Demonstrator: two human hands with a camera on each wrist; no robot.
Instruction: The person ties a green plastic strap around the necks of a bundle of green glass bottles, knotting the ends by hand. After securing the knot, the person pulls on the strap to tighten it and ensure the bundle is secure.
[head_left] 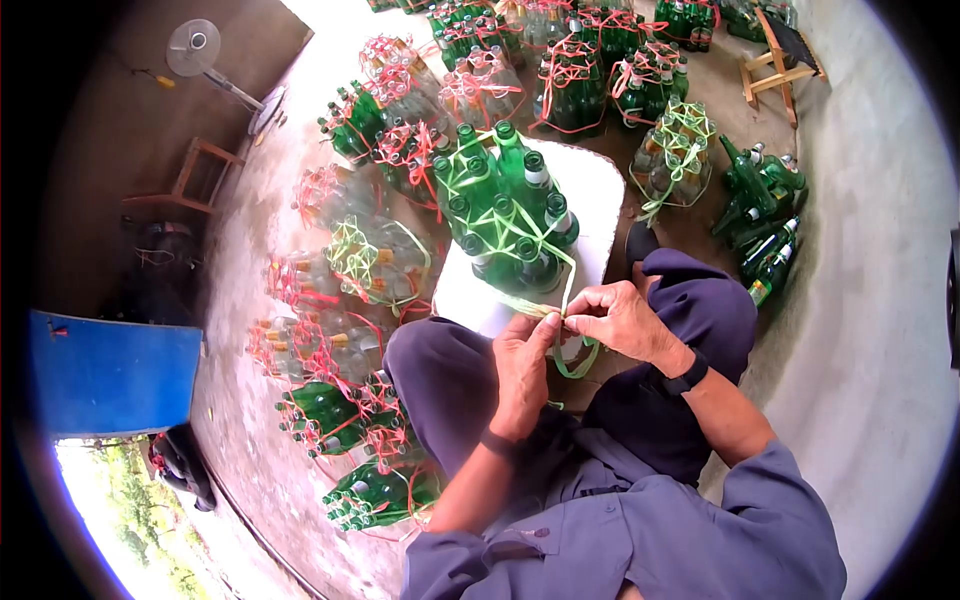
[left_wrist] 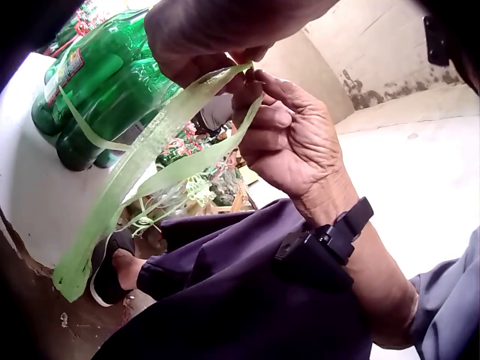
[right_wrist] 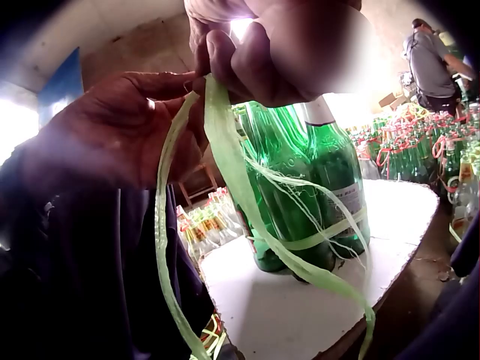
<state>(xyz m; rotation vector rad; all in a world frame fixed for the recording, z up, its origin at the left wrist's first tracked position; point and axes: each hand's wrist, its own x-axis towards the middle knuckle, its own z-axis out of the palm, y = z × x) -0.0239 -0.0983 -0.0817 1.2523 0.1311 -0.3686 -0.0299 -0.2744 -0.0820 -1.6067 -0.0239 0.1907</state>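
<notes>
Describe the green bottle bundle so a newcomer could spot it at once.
Look for the white board before the person's knees. On it stands a cluster of green bottles laced with pale green ribbon. Its neighbours stand on the floor, most tied in red.

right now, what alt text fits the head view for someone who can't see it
A person's left hand and right hand pinch green twine beside tied green bottles on a white board. More bottle bundles, tied in red or green, crowd the floor; a fan shows at upper left.
</notes>
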